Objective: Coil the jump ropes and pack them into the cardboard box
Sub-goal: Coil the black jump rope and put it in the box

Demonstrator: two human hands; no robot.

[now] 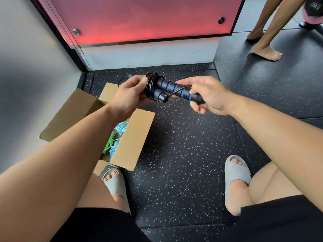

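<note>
Now holding the black jump rope [167, 89] at frame centre, above the floor: left hand [130, 95] closed around the wound coil, right hand [208, 95] closed on one blue-banded handle. Probably finishing the wrap; keeping the loose cord end tight and tucking it under. Cardboard box [132, 137] waiting open at lower left, green and blue ropes [113, 138] inside. Flap and left forearm partly covering the opening.

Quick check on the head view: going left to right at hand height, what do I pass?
Cardboard box → left hand → coiled black cord → blue-striped handles → right hand. The box holds green and blue ropes, lower in the picture.
</note>
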